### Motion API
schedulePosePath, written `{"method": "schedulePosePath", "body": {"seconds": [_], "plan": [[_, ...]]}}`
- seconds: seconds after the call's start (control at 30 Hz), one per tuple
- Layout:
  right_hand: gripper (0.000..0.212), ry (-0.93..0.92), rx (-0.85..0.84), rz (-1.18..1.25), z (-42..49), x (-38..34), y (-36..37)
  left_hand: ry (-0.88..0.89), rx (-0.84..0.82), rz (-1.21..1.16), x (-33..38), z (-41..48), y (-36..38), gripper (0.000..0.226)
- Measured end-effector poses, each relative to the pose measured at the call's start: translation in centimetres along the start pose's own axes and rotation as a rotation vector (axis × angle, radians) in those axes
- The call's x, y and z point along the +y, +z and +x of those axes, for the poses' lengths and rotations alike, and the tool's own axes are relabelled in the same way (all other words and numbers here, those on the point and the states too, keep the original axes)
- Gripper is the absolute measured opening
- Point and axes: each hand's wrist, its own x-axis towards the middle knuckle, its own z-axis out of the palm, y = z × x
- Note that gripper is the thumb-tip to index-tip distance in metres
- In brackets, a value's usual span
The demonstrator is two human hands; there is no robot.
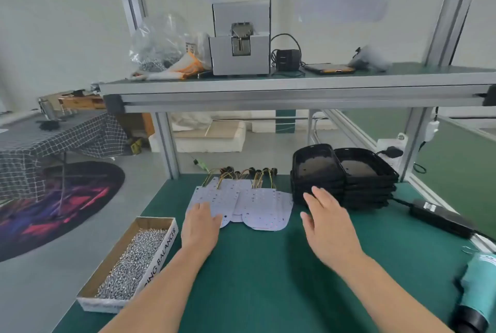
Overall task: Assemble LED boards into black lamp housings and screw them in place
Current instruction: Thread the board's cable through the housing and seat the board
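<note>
Matte green mat (255,279) | flat white LED boards (257,206) | stacked black housings (367,187)

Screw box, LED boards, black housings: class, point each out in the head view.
screw box (159,259), head view, white side wall.
LED boards (264,209), head view, face of the nearest board.
black housings (318,169), head view, inner floor of the left stack's top housing.

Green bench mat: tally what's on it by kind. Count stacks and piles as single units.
Black housing stacks: 2
LED board piles: 1 (boards overlap, so the board count is unclear)
Screw boxes: 1
Teal tools: 1
Black power bricks: 1
Total: 6
</note>
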Motion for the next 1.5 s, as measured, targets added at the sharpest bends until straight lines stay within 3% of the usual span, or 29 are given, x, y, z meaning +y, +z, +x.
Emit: {"method": "schedulePosePath", "body": {"seconds": [0.1, 0.3, 0.43, 0.53, 0.6, 0.67, 0.73, 0.83, 0.93, 1.27, 1.5], "plan": [[0.052, -0.002, 0.112, -0.086, 4.0, 0.5, -0.9, -0.103, -0.048, 0.013, 0.4, 2.1, 0.4, 0.046], [0.051, 0.057, -0.074, -0.214, 8.2, 1.1, -0.5, -0.263, -0.158, 0.138, 0.8, 3.6, 0.9, 0.067], [0.044, 0.050, -0.046, -0.279, 8.5, 1.7, 0.2, -0.345, -0.238, 0.018, 0.4, 4.4, 0.4, 0.058], [0.039, 0.045, -0.006, -0.260, 8.9, 2.2, 0.1, -0.388, -0.239, -0.209, 0.0, 4.5, 0.1, 0.044], [0.033, 0.046, 0.006, -0.242, 9.2, 2.3, -0.2, -0.374, -0.205, -0.417, -0.5, 4.4, 0.3, 0.043], [0.025, 0.050, 0.048, -0.227, 9.3, 2.3, -0.7, -0.362, -0.150, -0.613, -0.8, 4.3, 0.6, 0.021], [0.019, 0.056, 0.088, -0.192, 9.3, 2.4, -0.9, -0.354, -0.158, -0.752, -0.9, 4.3, 0.9, 0.012], [0.014, 0.067, 0.158, -0.133, 9.1, 2.6, -1.1, -0.367, -0.208, -0.876, -1.0, 4.0, 1.1, 0.058], [0.014, 0.044, 0.201, -0.086, 8.5, 2.8, -1.2, -0.391, -0.214, -1.025, -1.6, 3.3, 1.6, 0.054], [0.019, -0.218, 0.398, 0.191, 3.5, 1.7, -2.4, -0.339, -0.239, -1.255, -2.5, -0.1, -0.4, 0.014], [0.022, -0.394, 0.255, 0.402, -6.5, 1.4, -0.8, -0.149, -0.236, -1.432, -3.6, -2.7, -4.1, 0.013]]}}
